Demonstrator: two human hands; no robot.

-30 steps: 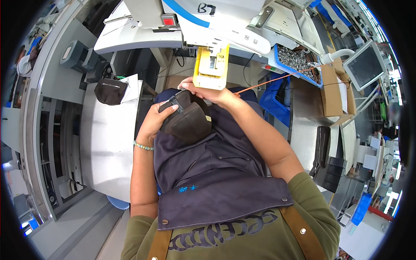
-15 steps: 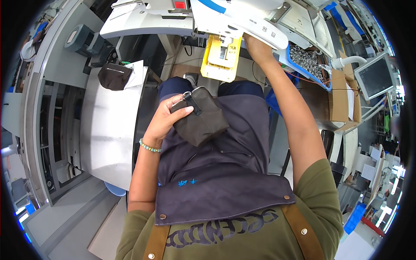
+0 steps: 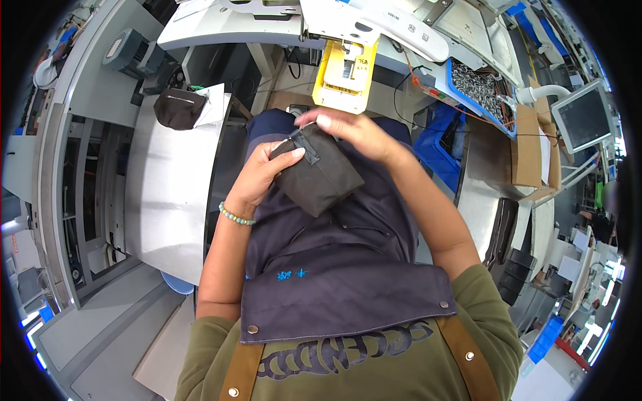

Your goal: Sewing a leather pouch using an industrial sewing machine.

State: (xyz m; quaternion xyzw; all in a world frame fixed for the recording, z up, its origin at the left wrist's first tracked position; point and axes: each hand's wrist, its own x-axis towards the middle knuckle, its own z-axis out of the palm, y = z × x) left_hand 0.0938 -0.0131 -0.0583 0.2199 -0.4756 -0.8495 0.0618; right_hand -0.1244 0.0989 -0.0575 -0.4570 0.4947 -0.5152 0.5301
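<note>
A dark brown fabric pouch (image 3: 321, 175) is held above my lap, tilted, with a short strap tab (image 3: 307, 148) on its upper side. My left hand (image 3: 261, 172) grips its left edge, thumb pressed on the front by the tab and fingers behind. Over the pouch's top edge reaches my right hand (image 3: 354, 134), its fingers stretched out and slightly blurred, close to the upper end of the tab. Whether it touches the pouch there is hard to make out. Just beyond hangs the yellow plate (image 3: 343, 79) of a white machine (image 3: 401, 30).
Another dark zippered pouch (image 3: 179, 109) lies on white paper at the metal side table (image 3: 170, 194) to the left. On the right are a blue tray (image 3: 478, 90) of small metal parts, a cardboard box (image 3: 528, 160), a screen (image 3: 582, 118) and a blue bin (image 3: 438, 150).
My right hand has come back from beside the machine's yellow plate to the pouch's top edge. My left hand keeps hold of the pouch, which has shifted slightly right.
</note>
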